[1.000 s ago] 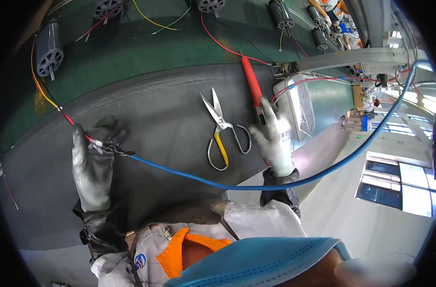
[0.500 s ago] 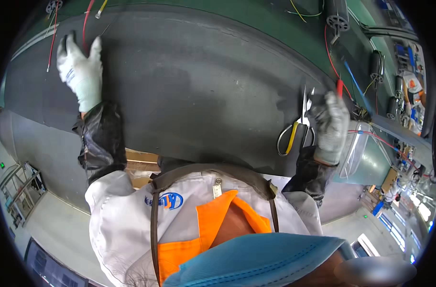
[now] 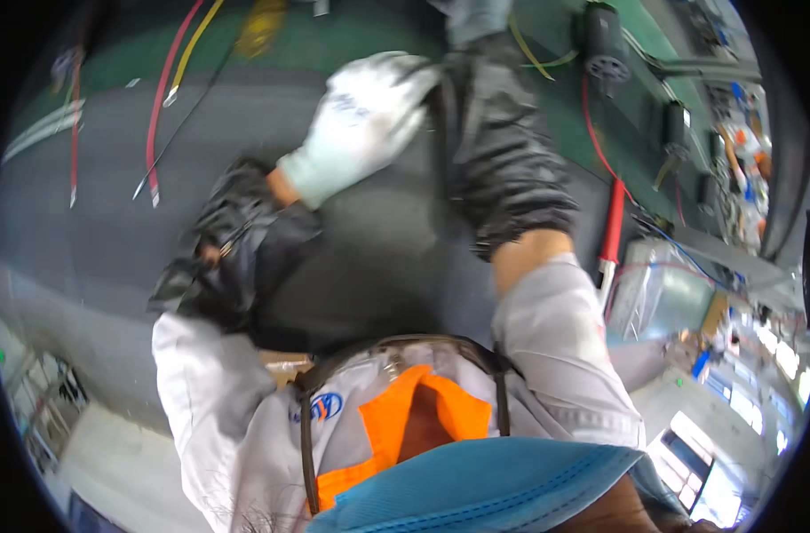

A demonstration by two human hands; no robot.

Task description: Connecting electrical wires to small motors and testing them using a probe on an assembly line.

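My left hand (image 3: 356, 129), in a white knit glove, is raised over the middle of the dark mat (image 3: 76, 240). Its fingers are curled together beside my right sleeve (image 3: 507, 133); their tips and anything in them are hidden. My right arm reaches far forward across the mat. At its end, my right hand (image 3: 478, 16) in a grey glove is cut off by the top edge and smeared, so its fingers do not show. Left of my left hand lie a red cable (image 3: 163, 98) and a yellow cable (image 3: 190, 55) with metal end lugs, and a thin black wire (image 3: 181, 133).
Another red wire (image 3: 75, 142) hangs at the far left. Black cylindrical motors (image 3: 606, 44) stand along the right on the green surface. A red-handled probe (image 3: 613, 222) lies right of my right arm, near clear plastic wrapping (image 3: 649, 289). A yellow coil (image 3: 261, 27) is blurred at the top.
My left hand has moved right to the middle. My right hand has left the scissors' area and stretched far forward. The scissors no longer show. The view has shifted.
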